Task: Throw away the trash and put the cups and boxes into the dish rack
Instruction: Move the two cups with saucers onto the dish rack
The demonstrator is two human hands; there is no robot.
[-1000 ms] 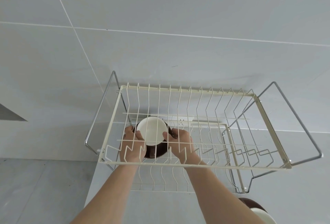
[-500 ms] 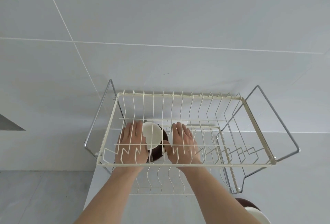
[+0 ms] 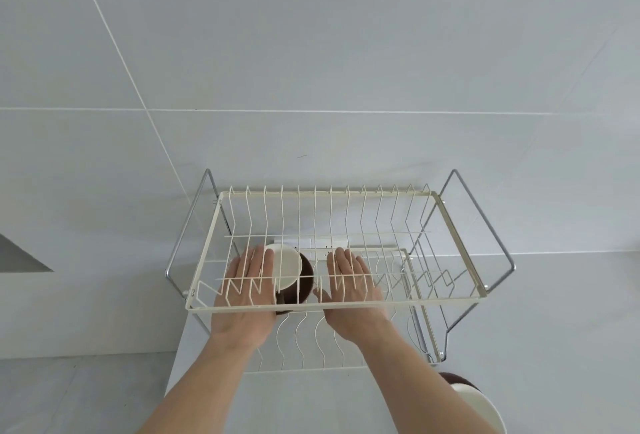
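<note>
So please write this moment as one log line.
step: cup in rack | left hand: open, beside cup | right hand: open | rack | second cup: outside

- Wall (image 3: 346, 35): large pale grey tiles are seen from nine o'clock through twelve to three, divided by thin white grout lines, one horizontal and one diagonal.
- Countertop (image 3: 554, 312): a light grey surface is shown from three to six o'clock.
- Recess (image 3: 20, 257): a darker grey wedge is set into the wall at nine o'clock.
- Floor (image 3: 69, 395): grey tiling is visible at seven o'clock.
</note>
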